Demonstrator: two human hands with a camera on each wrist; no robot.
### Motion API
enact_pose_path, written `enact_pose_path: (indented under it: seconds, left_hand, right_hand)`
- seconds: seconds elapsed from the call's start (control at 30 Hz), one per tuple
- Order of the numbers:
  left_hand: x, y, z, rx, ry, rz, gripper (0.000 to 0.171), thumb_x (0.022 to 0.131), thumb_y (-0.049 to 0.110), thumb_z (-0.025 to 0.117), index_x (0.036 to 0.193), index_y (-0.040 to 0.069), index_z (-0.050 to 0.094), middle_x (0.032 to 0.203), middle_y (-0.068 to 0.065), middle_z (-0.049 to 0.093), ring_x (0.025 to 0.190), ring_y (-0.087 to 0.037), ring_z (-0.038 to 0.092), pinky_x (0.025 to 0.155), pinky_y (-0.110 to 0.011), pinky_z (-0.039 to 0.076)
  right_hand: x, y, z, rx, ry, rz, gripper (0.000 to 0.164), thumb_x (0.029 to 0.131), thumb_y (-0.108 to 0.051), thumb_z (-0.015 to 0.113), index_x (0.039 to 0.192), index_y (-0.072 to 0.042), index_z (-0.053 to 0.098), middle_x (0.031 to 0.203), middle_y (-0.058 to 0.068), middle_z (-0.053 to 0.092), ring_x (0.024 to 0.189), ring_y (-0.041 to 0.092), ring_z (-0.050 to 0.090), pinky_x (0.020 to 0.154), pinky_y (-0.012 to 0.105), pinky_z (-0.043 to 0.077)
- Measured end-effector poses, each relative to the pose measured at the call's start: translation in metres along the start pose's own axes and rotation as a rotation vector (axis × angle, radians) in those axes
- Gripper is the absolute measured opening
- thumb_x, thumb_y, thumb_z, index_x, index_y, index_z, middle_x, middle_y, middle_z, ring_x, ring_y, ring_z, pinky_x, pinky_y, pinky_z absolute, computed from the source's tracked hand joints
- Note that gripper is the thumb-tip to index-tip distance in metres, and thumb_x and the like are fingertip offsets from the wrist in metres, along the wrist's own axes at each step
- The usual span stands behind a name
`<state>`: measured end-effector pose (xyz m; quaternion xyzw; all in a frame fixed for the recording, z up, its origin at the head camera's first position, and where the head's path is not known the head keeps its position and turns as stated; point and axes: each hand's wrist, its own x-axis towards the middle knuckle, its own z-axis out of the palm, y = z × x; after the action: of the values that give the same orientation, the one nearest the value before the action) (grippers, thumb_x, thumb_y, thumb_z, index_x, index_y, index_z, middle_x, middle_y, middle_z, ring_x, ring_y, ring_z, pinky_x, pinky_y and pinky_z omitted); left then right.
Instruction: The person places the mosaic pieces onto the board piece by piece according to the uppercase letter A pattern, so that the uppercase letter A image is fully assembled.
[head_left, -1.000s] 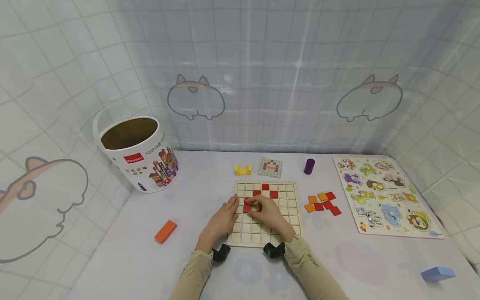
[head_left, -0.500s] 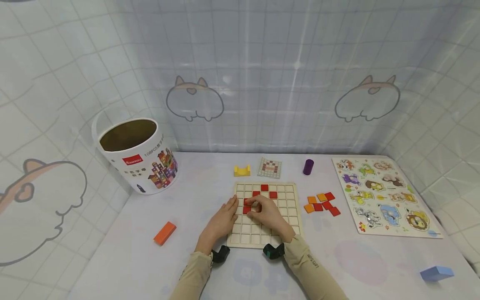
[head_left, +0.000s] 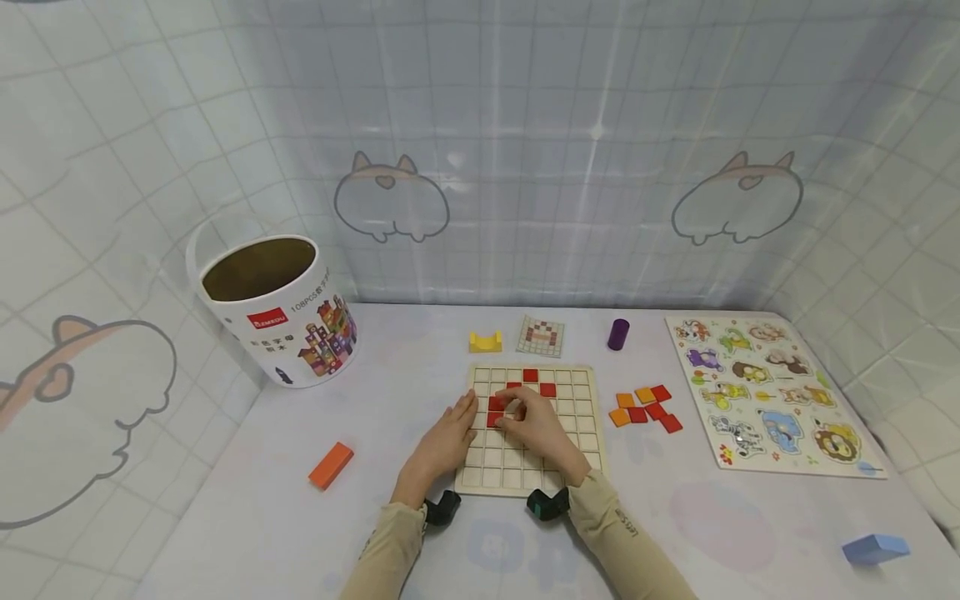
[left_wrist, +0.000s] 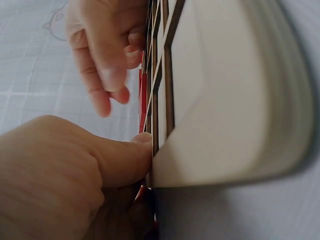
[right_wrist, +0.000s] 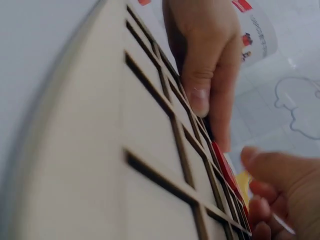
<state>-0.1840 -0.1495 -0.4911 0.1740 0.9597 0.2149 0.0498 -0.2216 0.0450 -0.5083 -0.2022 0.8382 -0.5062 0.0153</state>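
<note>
In the head view, a light wooden grid board [head_left: 517, 467] lies on the table with several red square tiles [head_left: 530, 375] set in its upper cells. My left hand [head_left: 446, 442] rests along the board's left edge, its fingers fairly straight; in the left wrist view its thumb [left_wrist: 125, 159] touches the rim. My right hand [head_left: 536, 421] hovers over the upper left part of the grid, beside two red tiles. Thumb and fingers stand apart there, bent loosely, with no tile visible between them. Part of the red tiles near the right fingers is hidden.
Loose orange and red tiles [head_left: 653, 412] lie right of the board. Behind it are a pattern card [head_left: 541, 336], a yellow block [head_left: 486, 341] and a purple cylinder [head_left: 618, 334]. A white bucket [head_left: 292, 333], orange block [head_left: 331, 466], animal puzzle [head_left: 750, 400] and blue block [head_left: 875, 549] stand around.
My right index finger has lifted slightly up and away from a red tile on the left of the grid, which now shows more. The left hand has stayed in place.
</note>
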Motion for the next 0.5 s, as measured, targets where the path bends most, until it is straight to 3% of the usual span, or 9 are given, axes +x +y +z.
enact_pose_path:
  seconds: [0.27, 0.5]
  left_hand:
    - [0.002, 0.002, 0.002, -0.019, -0.009, -0.019, 0.053, 0.101, 0.011, 0.047, 0.149, -0.006, 0.031, 0.159, -0.018, 0.024, 0.147, -0.035, 0.027, 0.121, -0.050, 0.025]
    - [0.001, -0.001, 0.002, 0.007, -0.001, -0.010, 0.054, 0.101, 0.013, 0.047, 0.148, -0.006, 0.031, 0.159, -0.019, 0.024, 0.146, -0.035, 0.027, 0.121, -0.050, 0.026]
  right_hand:
    - [-0.001, 0.004, -0.034, 0.096, 0.038, 0.063, 0.041, 0.089, -0.016, 0.071, 0.128, -0.008, 0.061, 0.114, 0.012, 0.065, 0.071, 0.009, 0.053, 0.058, 0.018, 0.044]
    - [-0.005, 0.019, -0.079, 0.081, 0.218, 0.115, 0.040, 0.091, -0.017, 0.069, 0.128, -0.007, 0.061, 0.120, 0.015, 0.065, 0.081, 0.011, 0.055, 0.066, 0.017, 0.048]
